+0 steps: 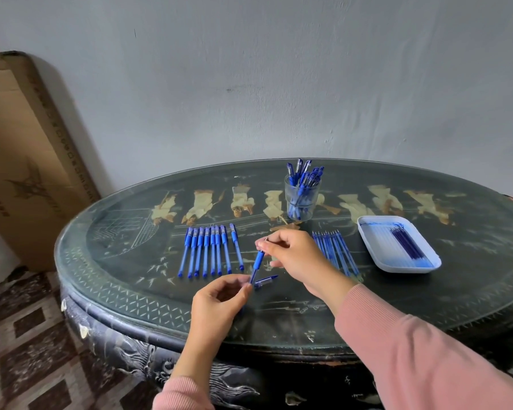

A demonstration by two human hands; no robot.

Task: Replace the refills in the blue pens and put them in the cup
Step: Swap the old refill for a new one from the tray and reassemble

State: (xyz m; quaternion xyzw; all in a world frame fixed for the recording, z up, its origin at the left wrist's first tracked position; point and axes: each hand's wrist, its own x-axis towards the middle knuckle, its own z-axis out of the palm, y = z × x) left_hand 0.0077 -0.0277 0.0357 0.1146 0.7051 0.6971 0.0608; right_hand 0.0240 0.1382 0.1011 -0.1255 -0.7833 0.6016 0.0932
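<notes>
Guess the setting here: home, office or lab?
Probably a room in a home: an ornate painted table against a bare plaster wall, patterned floor tiles, and a cardboard box leaning on that wall.

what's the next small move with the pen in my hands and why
Probably twist the grip end with the right hand while the left hand steadies the barrel: both pinch the pen at opposite ends, and its cap lies off on the table. Whether that opens or closes it, I cannot tell.
</notes>
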